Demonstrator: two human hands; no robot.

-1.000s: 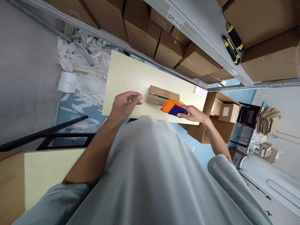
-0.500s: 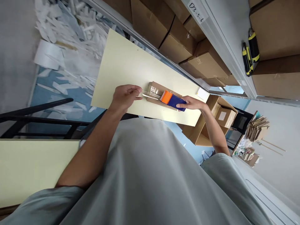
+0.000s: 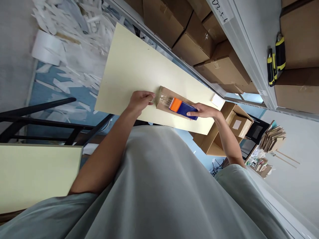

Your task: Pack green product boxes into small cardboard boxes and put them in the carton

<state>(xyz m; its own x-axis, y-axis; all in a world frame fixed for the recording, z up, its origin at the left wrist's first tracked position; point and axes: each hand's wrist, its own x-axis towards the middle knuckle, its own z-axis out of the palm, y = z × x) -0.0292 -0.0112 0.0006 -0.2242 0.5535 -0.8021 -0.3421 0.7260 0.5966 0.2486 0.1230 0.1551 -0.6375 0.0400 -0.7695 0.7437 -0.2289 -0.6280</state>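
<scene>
A long narrow cardboard box (image 3: 163,105) lies on the pale yellow tabletop (image 3: 129,66). My right hand (image 3: 203,110) grips a blue and orange tape dispenser (image 3: 184,109) over the box. Shiny clear tape (image 3: 164,99) runs from the orange end toward the box's left end. Just off that end is my left hand (image 3: 142,100), its thumb and forefinger pinched together at the tape's end; the tape between the fingertips is too thin to make out clearly.
Beyond the table, a metal shelf rack holds cardboard boxes (image 3: 194,39) and yellow-black utility knives (image 3: 276,59). White scraps and a white roll (image 3: 47,48) lie at the left. An open carton (image 3: 216,139) stands at the right, and a black metal frame (image 3: 50,122) at the left.
My left hand has moved right, closer to the box's end, and the stretch of tape between it and the dispenser is shorter. My right hand with the dispenser has hardly moved.
</scene>
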